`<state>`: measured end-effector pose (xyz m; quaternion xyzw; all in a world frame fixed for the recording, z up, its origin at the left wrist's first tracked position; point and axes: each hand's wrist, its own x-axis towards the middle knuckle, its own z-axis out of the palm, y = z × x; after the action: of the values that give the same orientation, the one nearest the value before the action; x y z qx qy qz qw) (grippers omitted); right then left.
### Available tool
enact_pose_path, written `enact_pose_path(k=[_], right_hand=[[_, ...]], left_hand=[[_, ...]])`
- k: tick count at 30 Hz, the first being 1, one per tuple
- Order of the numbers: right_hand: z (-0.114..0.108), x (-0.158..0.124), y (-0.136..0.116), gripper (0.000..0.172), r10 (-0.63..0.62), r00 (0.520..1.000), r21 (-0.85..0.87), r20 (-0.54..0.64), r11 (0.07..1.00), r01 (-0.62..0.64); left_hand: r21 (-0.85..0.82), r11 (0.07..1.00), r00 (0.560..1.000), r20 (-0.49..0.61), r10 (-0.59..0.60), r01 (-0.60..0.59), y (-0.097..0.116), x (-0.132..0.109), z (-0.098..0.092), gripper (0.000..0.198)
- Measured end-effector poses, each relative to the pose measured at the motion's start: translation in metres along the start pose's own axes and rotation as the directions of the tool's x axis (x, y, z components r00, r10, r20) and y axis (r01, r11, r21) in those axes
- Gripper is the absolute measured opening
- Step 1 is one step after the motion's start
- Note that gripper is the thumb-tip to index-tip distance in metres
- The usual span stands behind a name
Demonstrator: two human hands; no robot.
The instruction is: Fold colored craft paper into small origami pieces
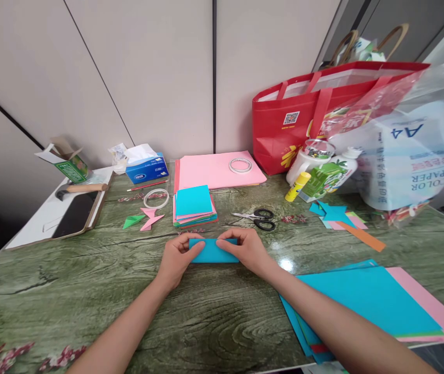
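Blue paper strip: a plain, bright blue rectangle [214,253] is being held lengthwise from side to side, its long edges straight and its upper corners partly being covered by fingers.
Place: the strip is being kept low over the green, wood-grained surface [128,296], just in front of the stack of square coloured papers [193,203]; whether the surface is being touched cannot be told.
Left hand: the strip's left end is being pinched by the left hand [178,254], thumb in front, fingers behind.
Right hand: the right end is being pinched likewise by the right hand [248,250], near the black-handled scissors [259,218].
Tissue box: white tissue [140,152] is being held in the top of the blue box [147,170].
Red tote bag: a QR code is being displayed on the upright bag [278,124]; its contents are being hidden by its front.
Clear plastic bag: a pale blue "A4 COLOR PAPER" print is being shown on the bag [404,166].
Green carton: open flaps are being held up on the carton [74,170] at the left; its inside cannot be made out.
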<state>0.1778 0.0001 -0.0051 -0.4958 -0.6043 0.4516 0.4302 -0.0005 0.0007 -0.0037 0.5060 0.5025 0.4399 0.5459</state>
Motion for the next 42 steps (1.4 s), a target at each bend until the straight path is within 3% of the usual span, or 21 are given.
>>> enact_pose_path(k=[4,9,14,20,24,31,42], right_hand=[[0.0004,-0.0013,-0.0002,0.014,-0.023,0.998,-0.073,0.066,0.997,0.028],[0.0000,-0.0018,-0.0003,0.014,-0.012,0.997,-0.085,0.080,0.996,0.019],[-0.0006,-0.0011,0.0016,0.020,0.008,0.996,-0.065,0.089,0.998,-0.002],[0.0018,-0.0010,0.0032,0.042,0.060,0.993,0.003,0.103,0.998,-0.060],[0.0041,-0.0028,0.0007,0.044,0.151,0.975,0.148,0.161,0.973,-0.176],[0.0072,-0.0047,0.0002,0.044,0.104,0.986,0.231,0.130,0.964,-0.132],[0.0069,-0.0024,0.0004,0.041,0.170,0.974,0.332,0.147,0.920,-0.211]], left_hand=[[0.111,0.992,0.996,0.069,0.052,-0.059,0.0040,-0.0005,-0.0012,0.025],[0.244,0.967,0.995,0.074,0.062,-0.079,0.0036,-0.0010,-0.0026,0.015],[0.241,0.966,0.996,0.011,0.088,-0.088,0.0009,-0.0001,-0.0029,0.016],[0.247,0.961,0.990,-0.030,0.136,-0.125,0.0019,-0.0003,-0.0027,0.015],[0.248,0.959,0.985,-0.068,0.160,-0.139,0.0024,-0.0023,-0.0016,0.014],[0.194,0.971,0.980,-0.113,0.165,-0.142,-0.0026,-0.0035,-0.0005,0.015],[0.176,0.977,0.980,-0.132,0.147,-0.122,-0.0041,-0.0034,0.0009,0.019]])
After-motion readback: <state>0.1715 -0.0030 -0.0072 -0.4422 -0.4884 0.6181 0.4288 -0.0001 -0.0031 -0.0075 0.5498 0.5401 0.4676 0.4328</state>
